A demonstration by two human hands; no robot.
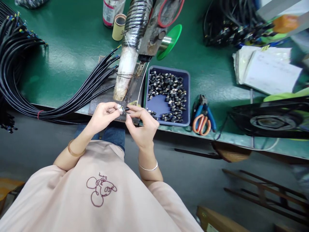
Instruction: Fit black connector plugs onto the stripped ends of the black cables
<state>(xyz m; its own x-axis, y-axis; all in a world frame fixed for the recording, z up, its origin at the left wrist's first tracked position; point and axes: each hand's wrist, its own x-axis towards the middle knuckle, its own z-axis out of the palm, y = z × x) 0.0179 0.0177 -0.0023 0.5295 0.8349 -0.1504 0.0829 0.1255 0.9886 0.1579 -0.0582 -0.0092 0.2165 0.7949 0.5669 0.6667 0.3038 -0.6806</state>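
At the table edge, my left hand (pixel 102 115) is closed in a pinch, with white coverings on its fingertips. It grips what looks like a cable end with thin coloured wires, mostly hidden by the fingers. Facing it, my right hand (pixel 143 124) pinches a small black connector (pixel 126 109) between thumb and fingers, right against the left fingertips. Just beyond both hands are a soldering iron (pixel 138 69) held in a stand and a wrapped exhaust hose (pixel 125 71). Beside my right hand sits a blue tray (pixel 154 104) of small black connectors (pixel 172 93).
Black cables (pixel 79 96) lie bundled to the left. Pliers (pixel 202 117) rest right of the tray, near a black fan (pixel 272 119). A green solder spool (pixel 172 42), a cardboard tube (pixel 119 29) and a bottle (pixel 109 14) stand behind. Papers (pixel 267 69) lie at right.
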